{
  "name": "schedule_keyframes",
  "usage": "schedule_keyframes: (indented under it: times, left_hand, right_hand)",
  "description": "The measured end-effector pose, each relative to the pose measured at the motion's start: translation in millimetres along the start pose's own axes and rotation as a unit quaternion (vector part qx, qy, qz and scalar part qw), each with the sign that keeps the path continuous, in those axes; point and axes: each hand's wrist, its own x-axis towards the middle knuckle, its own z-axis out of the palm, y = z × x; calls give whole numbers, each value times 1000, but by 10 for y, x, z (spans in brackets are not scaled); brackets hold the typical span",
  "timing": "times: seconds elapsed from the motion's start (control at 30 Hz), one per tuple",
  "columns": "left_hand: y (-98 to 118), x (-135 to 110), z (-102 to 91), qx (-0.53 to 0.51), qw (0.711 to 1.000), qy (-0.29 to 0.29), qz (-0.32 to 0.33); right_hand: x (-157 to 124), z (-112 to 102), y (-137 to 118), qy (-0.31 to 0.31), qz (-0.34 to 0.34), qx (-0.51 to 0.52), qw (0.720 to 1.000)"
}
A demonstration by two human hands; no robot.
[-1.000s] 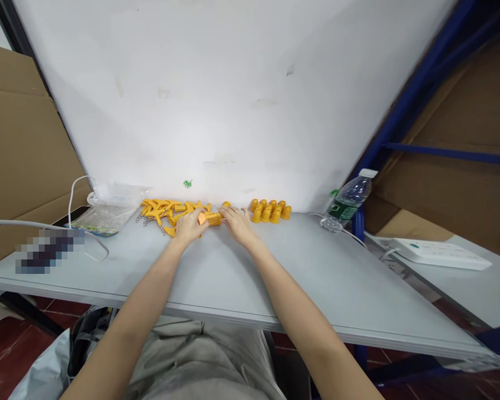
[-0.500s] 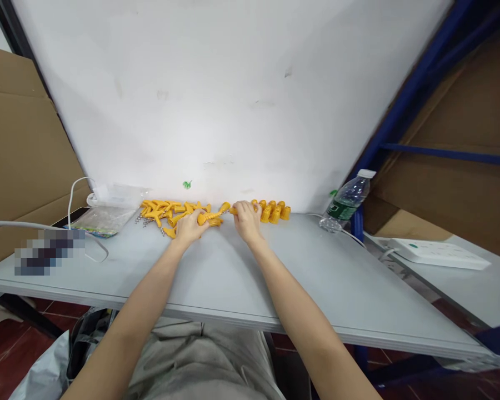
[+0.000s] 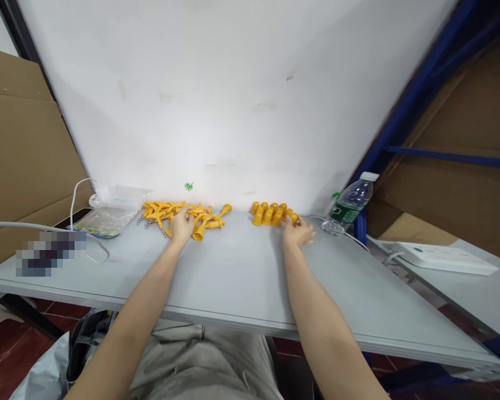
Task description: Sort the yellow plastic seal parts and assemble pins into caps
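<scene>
A heap of yellow T-shaped plastic pieces (image 3: 162, 210) with small chains lies at the back of the grey table (image 3: 241, 278). My left hand (image 3: 181, 226) rests on the heap's right part, fingers curled over one piece. To the right stands a group of several yellow cone-shaped caps (image 3: 270, 214). My right hand (image 3: 298, 231) is at the right end of that group, fingertips pinched on a yellow cap (image 3: 294, 218).
A plastic water bottle (image 3: 350, 202) lies tilted at the back right. A clear bag (image 3: 108, 214) and white cable (image 3: 77, 194) sit at the left. A white power strip (image 3: 441, 257) lies on the neighbouring table. A white board stands behind.
My right hand moved right from the middle of the table to the far end of the cap group. My left hand shifted slightly left onto the heap.
</scene>
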Motion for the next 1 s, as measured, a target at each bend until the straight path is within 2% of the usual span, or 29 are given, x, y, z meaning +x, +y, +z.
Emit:
schedule_keyframes:
  times: [0.07,0.13,0.3,0.47,0.73,0.9,1.0]
  left_hand:
    - [-37,6,18,-14,1000,15,2]
    - [-74,15,36,-33,999,26,4]
    - [-166,47,89,-98,991,58,67]
    - [-219,78,165,-122,988,52,79]
    - [-195,72,164,-101,994,31,-5]
    - [-164,86,74,-63,995,54,-52]
    - [-189,119,20,-37,995,76,-51]
  right_hand:
    - [35,14,28,-28,37,-17,999]
    - [54,34,40,-48,45,-29,997]
    - [61,76,71,-94,24,-107,990]
    - [28,75,78,-114,-15,-174,978]
    - [-4,63,47,-165,-41,-203,964]
    - [-1,102,89,-172,-62,-207,961]
    - [-17,119,107,-170,-81,-205,960]
